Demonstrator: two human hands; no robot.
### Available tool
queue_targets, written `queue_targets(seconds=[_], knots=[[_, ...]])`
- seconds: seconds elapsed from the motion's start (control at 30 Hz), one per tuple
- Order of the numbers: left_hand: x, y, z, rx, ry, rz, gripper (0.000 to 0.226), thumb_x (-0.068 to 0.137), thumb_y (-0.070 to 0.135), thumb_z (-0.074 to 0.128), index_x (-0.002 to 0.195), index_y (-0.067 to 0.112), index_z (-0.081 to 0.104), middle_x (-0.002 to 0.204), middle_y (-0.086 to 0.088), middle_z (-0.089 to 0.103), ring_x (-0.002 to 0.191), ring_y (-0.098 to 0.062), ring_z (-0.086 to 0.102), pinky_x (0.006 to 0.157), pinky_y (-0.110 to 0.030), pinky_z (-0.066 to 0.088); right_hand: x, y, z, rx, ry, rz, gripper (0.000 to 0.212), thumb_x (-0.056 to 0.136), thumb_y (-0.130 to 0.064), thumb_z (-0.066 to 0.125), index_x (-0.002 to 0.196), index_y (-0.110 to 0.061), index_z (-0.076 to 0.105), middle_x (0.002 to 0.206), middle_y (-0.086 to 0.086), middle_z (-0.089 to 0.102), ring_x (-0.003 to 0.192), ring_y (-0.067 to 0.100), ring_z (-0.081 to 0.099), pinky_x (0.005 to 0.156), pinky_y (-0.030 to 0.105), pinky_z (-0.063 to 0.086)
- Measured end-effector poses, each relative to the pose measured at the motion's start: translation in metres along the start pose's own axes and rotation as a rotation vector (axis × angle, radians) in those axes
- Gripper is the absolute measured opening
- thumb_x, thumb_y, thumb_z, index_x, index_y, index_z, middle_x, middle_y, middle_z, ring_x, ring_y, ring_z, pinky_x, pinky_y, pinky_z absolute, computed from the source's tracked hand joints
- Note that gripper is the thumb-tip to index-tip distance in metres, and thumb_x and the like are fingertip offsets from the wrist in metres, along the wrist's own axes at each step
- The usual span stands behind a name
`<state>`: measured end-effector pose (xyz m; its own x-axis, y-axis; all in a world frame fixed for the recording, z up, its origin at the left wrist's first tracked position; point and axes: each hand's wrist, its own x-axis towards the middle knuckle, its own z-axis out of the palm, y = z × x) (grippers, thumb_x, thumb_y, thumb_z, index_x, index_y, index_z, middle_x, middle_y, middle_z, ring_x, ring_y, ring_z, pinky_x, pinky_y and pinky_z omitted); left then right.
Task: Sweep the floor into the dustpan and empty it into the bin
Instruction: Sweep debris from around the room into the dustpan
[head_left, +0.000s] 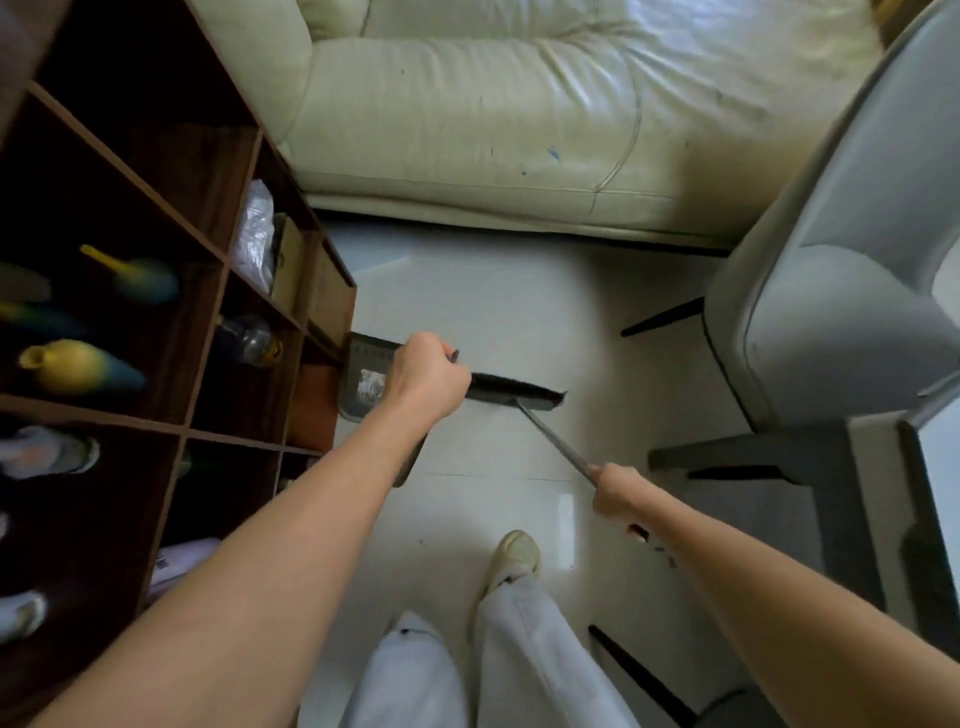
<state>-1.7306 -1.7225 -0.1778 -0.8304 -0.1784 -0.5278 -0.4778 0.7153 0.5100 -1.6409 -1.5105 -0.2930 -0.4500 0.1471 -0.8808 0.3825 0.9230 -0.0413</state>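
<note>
Left grip (426, 379) clenched on dustpan (363, 384) handle, right grip (615, 491) clenched on broom (519, 389) pole, dustpan label unreadable

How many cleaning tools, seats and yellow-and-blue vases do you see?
Cleaning tools: 2, a grey plastic dustpan and a black-bristled broom.
Seats: 2, a cream leather sofa and a grey padded chair.
Yellow-and-blue vases: 3, on the brown wooden shelf.
Total: 7
</note>
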Motion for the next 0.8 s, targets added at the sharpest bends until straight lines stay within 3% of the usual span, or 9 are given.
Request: queue_targets(seconds=[0.17, 0.23, 0.37, 0.43, 0.53, 0.57, 0.63, 0.7, 0.8], knots=[[-0.03, 0.003, -0.005, 0.044, -0.026, 0.052, 0.018, 0.091, 0.011, 0.054, 0.104, 0.007, 0.066, 0.104, -0.007, 0.064, 0.088, -0.021, 0.054, 0.075, -0.026, 0.042, -0.048, 0.032, 0.004, 0.086, 0.034, 0.062, 0.036, 0.088, -0.007, 0.051, 0.122, -0.012, 0.063, 0.095, 0.005, 0.071, 0.074, 0.019, 0.066, 0.06, 0.026, 0.053], [-0.037, 0.001, -0.005, 0.043, -0.042, 0.072, 0.016, 0.089, 0.009, 0.053, 0.096, 0.007, 0.067, 0.099, -0.008, 0.065, 0.087, -0.026, 0.059, 0.073, -0.028, 0.045, -0.062, 0.044, 0.016, 0.167, 0.075, 0.082, 0.039, 0.089, -0.002, 0.047, 0.123, -0.014, 0.062, 0.096, 0.011, 0.071, 0.079, 0.026, 0.07, 0.064, 0.033, 0.058], [-0.039, -0.002, -0.001, 0.028, -0.038, 0.111, 0.018, 0.083, 0.003, 0.048, 0.081, 0.018, 0.056, 0.083, -0.005, 0.051, 0.073, -0.023, 0.044, 0.065, -0.03, 0.042, -0.059, 0.048, 0.024, 0.339, 0.171, 0.127, 0.042, 0.093, -0.001, 0.038, 0.13, -0.013, 0.054, 0.094, 0.02, 0.068, 0.075, 0.037, 0.069, 0.058, 0.043, 0.059], [-0.037, -0.005, 0.006, 0.0, -0.042, 0.126, 0.02, 0.083, 0.002, 0.049, 0.083, 0.018, 0.06, 0.084, -0.003, 0.052, 0.074, -0.024, 0.046, 0.066, -0.033, 0.048, -0.046, 0.046, 0.017, 0.418, 0.19, 0.165, 0.04, 0.092, 0.0, 0.038, 0.128, -0.004, 0.055, 0.092, 0.021, 0.068, 0.074, 0.034, 0.068, 0.058, 0.036, 0.057], [-0.034, -0.011, 0.018, 0.032, -0.03, 0.151, 0.019, 0.085, 0.002, 0.054, 0.092, 0.014, 0.067, 0.084, 0.001, 0.058, 0.08, -0.023, 0.055, 0.062, -0.024, 0.044, -0.031, 0.045, 0.008, 0.448, 0.091, 0.172, 0.034, 0.094, 0.001, 0.04, 0.124, 0.008, 0.055, 0.07, 0.007, 0.05, 0.066, 0.024, 0.056, 0.039, 0.014, 0.044], [-0.031, -0.014, 0.023, 0.042, -0.021, 0.167, 0.019, 0.085, 0.003, 0.055, 0.094, 0.014, 0.068, 0.081, 0.003, 0.058, 0.079, -0.022, 0.055, 0.058, -0.023, 0.041, -0.028, 0.044, 0.008, 0.518, 0.07, 0.176, 0.029, 0.095, 0.0, 0.042, 0.118, 0.008, 0.057, 0.068, 0.004, 0.044, 0.07, 0.024, 0.056, 0.04, 0.01, 0.044], [-0.029, -0.018, 0.03, 0.058, -0.021, 0.198, 0.017, 0.086, 0.003, 0.057, 0.094, 0.015, 0.067, 0.076, 0.007, 0.055, 0.078, -0.021, 0.054, 0.054, -0.022, 0.037, -0.029, 0.041, 0.016, 0.578, 0.067, 0.22, 0.017, 0.094, -0.002, 0.046, 0.092, 0.005, 0.061, 0.069, 0.004, 0.045, 0.087, 0.027, 0.064, 0.065, 0.015, 0.054], [-0.031, -0.025, 0.034, 0.073, -0.035, 0.226, 0.017, 0.087, 0.003, 0.056, 0.093, 0.016, 0.065, 0.073, 0.009, 0.051, 0.08, -0.021, 0.053, 0.055, -0.022, 0.035, -0.031, 0.039, 0.045, 0.653, 0.074, 0.256, 0.024, 0.096, -0.001, 0.039, 0.106, 0.003, 0.06, 0.068, 0.006, 0.047, 0.077, 0.026, 0.063, 0.066, 0.03, 0.051], [-0.039, -0.037, 0.033, 0.07, -0.062, 0.238, 0.02, 0.085, 0.001, 0.054, 0.092, 0.017, 0.065, 0.072, 0.009, 0.051, 0.08, -0.022, 0.054, 0.053, -0.022, 0.037, -0.046, 0.032, 0.089, 0.669, -0.027, 0.186, 0.041, 0.095, -0.004, 0.038, 0.134, 0.003, 0.047, 0.075, 0.007, 0.047, 0.058, 0.016, 0.046, 0.055, 0.028, 0.045]])
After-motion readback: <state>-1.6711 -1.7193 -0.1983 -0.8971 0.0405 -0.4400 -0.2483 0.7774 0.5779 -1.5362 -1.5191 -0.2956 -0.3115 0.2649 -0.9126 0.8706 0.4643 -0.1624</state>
